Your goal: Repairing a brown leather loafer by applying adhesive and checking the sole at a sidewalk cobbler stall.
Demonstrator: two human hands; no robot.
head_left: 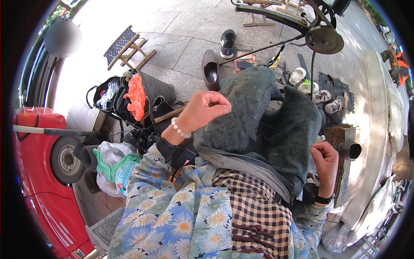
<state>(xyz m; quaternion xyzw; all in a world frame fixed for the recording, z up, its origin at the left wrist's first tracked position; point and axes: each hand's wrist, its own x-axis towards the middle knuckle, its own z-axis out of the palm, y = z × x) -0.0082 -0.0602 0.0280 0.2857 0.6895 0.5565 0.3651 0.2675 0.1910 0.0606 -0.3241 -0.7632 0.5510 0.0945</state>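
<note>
My left hand [202, 113], with a pale bead bracelet at the wrist, is raised above the left part of my lap. Its thumb and fingertips are pinched together; whatever they may hold is too small to tell. My right hand [325, 163] is held lower, past the right edge of the lap cloth, its fingers also closed in a pinch. I cannot make out anything between them. A worn dark green cloth [241, 105] covers my knees between the hands. Beyond it stand a brown loafer [210, 69] and a black shoe [227, 44].
A hand-cranked machine [324, 39] with a wheel rises at the far right. Pale sandals [297, 76] lie below it. At left are a folding stool [129, 48], dark bags with an orange plastic bag [136, 97], and a red vehicle [47, 172]. A metal pipe [350, 151] juts out at right.
</note>
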